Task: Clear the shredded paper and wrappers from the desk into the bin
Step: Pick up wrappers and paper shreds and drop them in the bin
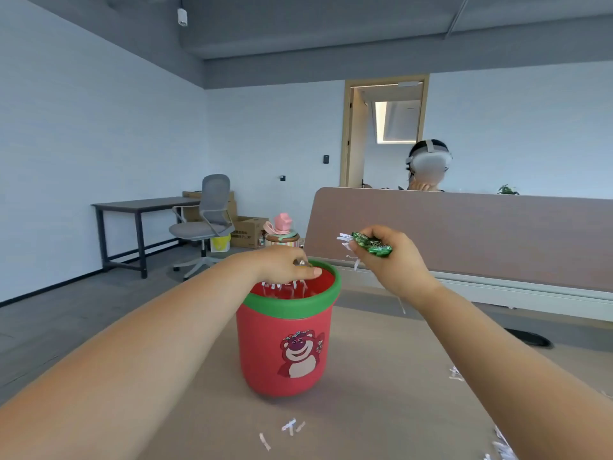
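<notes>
The left hand (287, 263) hangs loosened fingers (282, 277) into the red bin (285, 343) on the counter (381, 376), while the right hand (388, 260) just to the right curls its fingers tightly round a green wrapper (373, 244) and shredded paper (345, 240).

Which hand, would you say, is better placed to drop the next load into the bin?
Probably right: the right hand grips a green wrapper and paper shreds beside the bin, while the left hand hangs over its mouth with little visible.
</notes>
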The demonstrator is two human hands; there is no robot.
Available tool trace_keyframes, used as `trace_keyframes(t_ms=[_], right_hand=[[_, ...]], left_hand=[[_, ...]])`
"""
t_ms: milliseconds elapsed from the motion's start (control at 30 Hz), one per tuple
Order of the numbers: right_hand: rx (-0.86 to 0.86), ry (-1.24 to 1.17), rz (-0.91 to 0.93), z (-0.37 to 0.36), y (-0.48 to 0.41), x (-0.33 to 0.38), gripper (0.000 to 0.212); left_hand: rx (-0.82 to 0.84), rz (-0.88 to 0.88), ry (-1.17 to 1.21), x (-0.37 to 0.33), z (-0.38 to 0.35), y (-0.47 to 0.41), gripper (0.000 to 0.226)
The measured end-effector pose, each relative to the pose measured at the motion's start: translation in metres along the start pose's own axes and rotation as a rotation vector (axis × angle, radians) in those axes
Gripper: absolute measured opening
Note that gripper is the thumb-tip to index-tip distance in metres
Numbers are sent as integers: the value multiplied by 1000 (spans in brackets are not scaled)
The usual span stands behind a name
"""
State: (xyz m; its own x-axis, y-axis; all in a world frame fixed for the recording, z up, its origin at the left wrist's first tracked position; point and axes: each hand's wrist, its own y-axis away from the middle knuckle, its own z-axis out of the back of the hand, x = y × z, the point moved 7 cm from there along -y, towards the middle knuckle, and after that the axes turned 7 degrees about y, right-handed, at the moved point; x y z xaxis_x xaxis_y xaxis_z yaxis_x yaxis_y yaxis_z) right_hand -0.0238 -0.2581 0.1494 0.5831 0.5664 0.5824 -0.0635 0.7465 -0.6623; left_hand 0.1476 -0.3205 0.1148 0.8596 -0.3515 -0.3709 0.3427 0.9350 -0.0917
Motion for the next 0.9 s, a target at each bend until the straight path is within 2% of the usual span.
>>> trace_keyframes(t_ms=[100, 167, 367, 433, 533, 633, 767, 900], right_hand=[[1, -7, 2, -6, -4, 2, 12], [5, -11, 7, -11, -5, 4, 11], [23, -6, 21, -21, -3, 7, 10], [28, 3, 27, -23, -1, 7, 11], [31, 21, 35, -23, 2, 6, 11], [33, 28, 36, -23, 4, 6, 13], [38, 24, 43, -22, 5, 7, 14], [37, 19, 55, -25, 5, 8, 13]], left_hand=[[118, 2, 8, 3, -7, 7, 49], [116, -48, 38, 1, -8, 9, 48], [-199, -219, 0, 0, 13, 17, 24], [-270, -216, 26, 1, 19, 19, 28], [-311, -229, 19, -5, 20, 22, 46], [-300, -175, -15, -3, 17, 25, 49], [-154, -177, 81, 4, 11, 23, 26], [-150, -209, 148, 1, 10, 26, 13]])
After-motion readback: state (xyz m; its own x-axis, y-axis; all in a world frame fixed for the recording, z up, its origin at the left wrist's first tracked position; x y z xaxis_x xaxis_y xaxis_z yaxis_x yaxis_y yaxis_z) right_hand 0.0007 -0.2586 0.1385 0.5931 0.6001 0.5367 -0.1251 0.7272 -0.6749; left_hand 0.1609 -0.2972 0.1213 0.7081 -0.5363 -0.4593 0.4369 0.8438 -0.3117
